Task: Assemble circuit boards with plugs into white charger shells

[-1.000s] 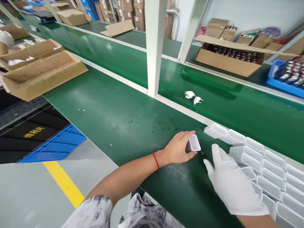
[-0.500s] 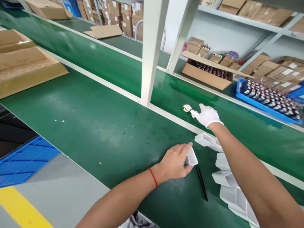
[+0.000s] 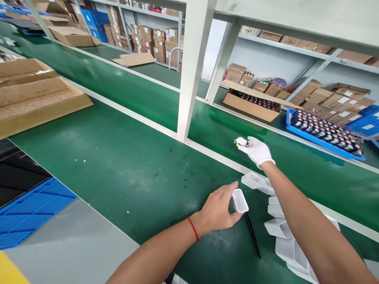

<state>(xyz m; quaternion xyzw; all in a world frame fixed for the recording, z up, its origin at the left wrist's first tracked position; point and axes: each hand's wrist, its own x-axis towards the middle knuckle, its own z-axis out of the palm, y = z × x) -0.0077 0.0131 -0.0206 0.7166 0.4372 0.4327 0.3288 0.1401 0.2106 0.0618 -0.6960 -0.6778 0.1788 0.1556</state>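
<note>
Nearest, 6 o'clock: bare L forearm [image 3: 160, 252] w/ red bracelet [image 3: 192, 228], cut off by bottom edge. At 5: bare L hand [image 3: 220, 207], thumb and fingers closed round hollow white case [image 3: 240, 202], open end showing, grip partly hidden behind case. Just below: slim black stick [image 3: 254, 238] lying on green bench [image 3: 103, 181]; contact w/ case unclear.

At 4: cluster of white cases [image 3: 286, 248], partly hidden by R forearm [image 3: 310, 213], also cut off; no. of cases hard to make out.

Farther, 3 o'clock: R hand [image 3: 257, 153], white glove, fingers half-curled, tips at small white module [image 3: 241, 141] w/ fine wires, over green strip [image 3: 142, 106]. Palm side hidden; can't tell if gripped or only touched, resting or lifted.

Btwn bench and strip: white rail [image 3: 219, 157], running 10 to 4. At 12: pale post [image 3: 194, 71], top cut off.

Beyond, 9-10: open cardboard boxes [image 3: 59, 105], cut off by L edge, contents unclear. At 2: long carton [image 3: 251, 106], dark items inside, too small to ID. At 3: blue tray [image 3: 290, 123] w/ rows of black-and-white parts, details blurred. Bkgd: stacked boxes [image 3: 160, 39], labels unreadable.
</note>
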